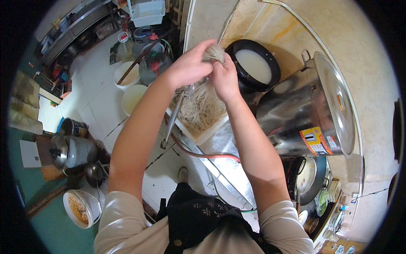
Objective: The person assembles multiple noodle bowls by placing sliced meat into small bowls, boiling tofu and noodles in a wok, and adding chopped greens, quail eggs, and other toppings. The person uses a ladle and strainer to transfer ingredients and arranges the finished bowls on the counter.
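Observation:
Both my hands are raised together above a pale rectangular tub [204,138] filled with loose, thin greyish noodles [198,113]. A bunch of the same noodles [215,54] is gripped between them. My left hand [192,65] curls round its left side, and my right hand [225,78] clasps it from the right, fingers closed. Strands below the hands reach toward the noodles in the tub, though where they meet is partly hidden. A metal handle [172,122] slants over the tub's left edge, its upper end out of sight under my left forearm.
Beyond my right hand stands a black pot [274,78] of whitish liquid. A tall lidded steel stockpot [292,114] is to the right. A red hose [215,156] crosses the metal counter [230,169]. White buckets [127,86] and a food-filled bucket [65,207] stand on the left.

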`<state>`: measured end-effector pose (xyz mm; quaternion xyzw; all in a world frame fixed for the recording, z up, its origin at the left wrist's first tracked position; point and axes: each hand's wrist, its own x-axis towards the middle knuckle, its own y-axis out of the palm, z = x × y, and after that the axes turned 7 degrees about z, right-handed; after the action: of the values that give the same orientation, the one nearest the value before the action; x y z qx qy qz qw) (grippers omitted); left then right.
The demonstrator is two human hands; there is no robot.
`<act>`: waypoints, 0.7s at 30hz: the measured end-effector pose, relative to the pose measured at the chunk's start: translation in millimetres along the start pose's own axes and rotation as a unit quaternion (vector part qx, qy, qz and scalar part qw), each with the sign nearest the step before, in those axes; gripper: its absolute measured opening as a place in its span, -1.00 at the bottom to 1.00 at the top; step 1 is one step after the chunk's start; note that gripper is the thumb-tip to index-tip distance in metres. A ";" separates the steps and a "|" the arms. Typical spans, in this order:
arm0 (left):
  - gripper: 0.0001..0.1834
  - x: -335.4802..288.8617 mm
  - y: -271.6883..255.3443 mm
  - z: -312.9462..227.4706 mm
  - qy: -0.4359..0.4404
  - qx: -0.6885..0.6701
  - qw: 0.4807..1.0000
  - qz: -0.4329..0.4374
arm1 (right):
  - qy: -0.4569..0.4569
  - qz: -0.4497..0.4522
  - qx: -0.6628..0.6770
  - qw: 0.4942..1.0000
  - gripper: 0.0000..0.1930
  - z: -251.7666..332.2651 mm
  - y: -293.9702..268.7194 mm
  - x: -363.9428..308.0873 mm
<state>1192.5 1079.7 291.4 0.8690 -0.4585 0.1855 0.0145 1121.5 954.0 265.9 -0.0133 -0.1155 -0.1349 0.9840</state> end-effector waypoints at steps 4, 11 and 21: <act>-0.17 -30.6 19.2 48.6 -0.034 -0.218 0.975 -0.014 | -0.067 -0.038 0.037 0.996 -0.81 2.1 -1.7 7.2; -0.52 -35.7 63.5 97.5 -0.216 0.083 0.972 0.043 | -0.006 0.027 -0.297 0.955 -0.56 19.2 -29.8 -0.6; -0.75 -30.1 38.6 87.5 -0.107 0.345 0.928 0.086 | 0.156 0.311 -0.608 0.714 -0.49 -24.4 -52.7 -42.2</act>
<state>1173.2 1064.1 194.3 0.7919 -0.4383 0.2388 -0.3517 1073.3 912.9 232.1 -0.6227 0.1568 0.1371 0.7543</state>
